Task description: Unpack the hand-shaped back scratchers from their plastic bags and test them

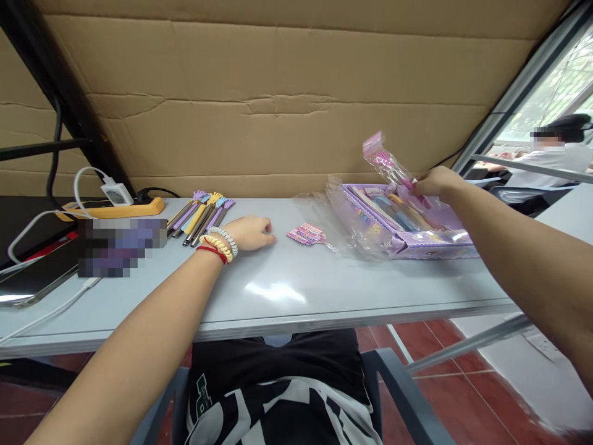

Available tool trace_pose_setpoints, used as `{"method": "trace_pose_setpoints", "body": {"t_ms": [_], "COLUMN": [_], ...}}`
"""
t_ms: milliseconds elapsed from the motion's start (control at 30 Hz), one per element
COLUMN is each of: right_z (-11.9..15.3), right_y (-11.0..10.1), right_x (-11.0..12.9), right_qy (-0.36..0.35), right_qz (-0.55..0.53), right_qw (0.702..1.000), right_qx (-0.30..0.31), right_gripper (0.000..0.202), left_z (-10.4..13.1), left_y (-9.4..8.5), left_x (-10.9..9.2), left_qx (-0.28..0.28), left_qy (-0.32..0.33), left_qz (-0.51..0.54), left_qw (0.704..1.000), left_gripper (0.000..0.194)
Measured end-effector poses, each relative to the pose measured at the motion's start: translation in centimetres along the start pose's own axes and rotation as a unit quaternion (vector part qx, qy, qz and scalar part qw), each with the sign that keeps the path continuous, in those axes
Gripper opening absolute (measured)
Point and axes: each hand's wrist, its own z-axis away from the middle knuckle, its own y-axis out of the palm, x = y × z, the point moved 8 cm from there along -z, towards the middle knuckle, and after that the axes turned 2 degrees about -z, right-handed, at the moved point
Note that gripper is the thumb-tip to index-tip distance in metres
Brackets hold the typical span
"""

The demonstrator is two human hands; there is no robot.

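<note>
Head view: the fingers of your right hand [438,184] are clamped on the lower end of a clear-and-pink packet [386,162], which tilts up and to the left over a purple box [435,248]. Your left hand [248,233] rests on the table [273,278], its fingers loosely curled; whether their tips meet the palm I cannot tell. Just beyond those fingers lie small pink cards [304,234], between your left hand and the box. Slim pencil-like items show inside the box, and clear plastic wrapping [319,207] spreads at its left side. On your left hand's other side, pens with coloured tops [198,215] lie fanned together near your wrist. Farther left sits an orange power strip [104,212] with a white charger [117,193]. Cardboard [287,80] stands behind the table.
</note>
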Motion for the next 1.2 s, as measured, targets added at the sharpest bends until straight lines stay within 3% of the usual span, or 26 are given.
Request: {"method": "trace_pose_setpoints", "body": {"t_ms": [67,100,233,333,400,500,600,700,800,867,933,1067,1200], "right_z": [1.1,1.8,5.7,8.8,10.7,12.5,14.0,15.2,15.8,15.8,15.8,16.2,16.7], "right_y": [-0.9,-1.6,-4.5,-4.0,-2.4,1.1,4.4,5.9,5.8,5.3,5.3,6.5,7.1], "right_x": [1.6,3.0,11.6,17.1,20.5,23.5,25.0,25.5,25.1,24.7,24.5,24.9,25.3], "right_qy": [0.036,0.041,-0.056,-0.092,-0.136,-0.16,-0.17,-0.192,-0.225,-0.25,-0.272,-0.313,-0.32], "right_qz": [0.007,-0.015,-0.104,-0.191,-0.231,-0.266,-0.312,-0.319,-0.283,-0.247,-0.229,-0.235,-0.23], "right_qw": [0.999,0.999,0.993,0.973,0.952,0.929,0.901,0.893,0.913,0.927,0.93,0.908,0.897], "right_qx": [0.023,0.026,0.017,0.087,0.147,0.201,0.249,0.252,0.191,0.13,0.096,0.149,0.198], "right_gripper": [0.007,0.017,0.017,0.014,0.006,0.005,0.004,0.003,0.015,0.033,0.038,0.017,0.036], "left_z": [0.0,0.0,0.0,0.2,0.4,0.3,0.0,-0.2,-0.4,-0.2,0.1,0.8,1.1], "left_y": [0.0,-0.2,-1.3,-2.4,-2.9,-2.8,-2.2,-1.9,-1.9,-2.3,-3.0,-3.8,-4.0], "left_x": [0.0,-0.1,-0.6,-1.0,-1.0,-0.6,0.1,0.2,0.6,1.5,2.8,5.6,6.8], "left_qx": [-0.002,-0.009,-0.084,-0.153,-0.181,-0.192,-0.192,-0.197,-0.22,-0.258,-0.307,-0.376,-0.392], "left_qy": [0.0,0.001,0.025,0.056,0.073,0.063,0.023,0.013,0.006,-0.01,-0.026,-0.06,-0.074], "left_qz": [0.007,0.015,0.153,0.342,0.45,0.557,0.598,0.615,0.629,0.619,0.6,0.601,0.624], "left_qw": [1.0,1.0,0.984,0.926,0.871,0.806,0.778,0.764,0.746,0.742,0.738,0.702,0.672], "left_gripper": [0.05,0.049,0.044,0.046,0.048,0.046,0.038,0.028,0.023,0.021,0.021,0.024,0.031]}}
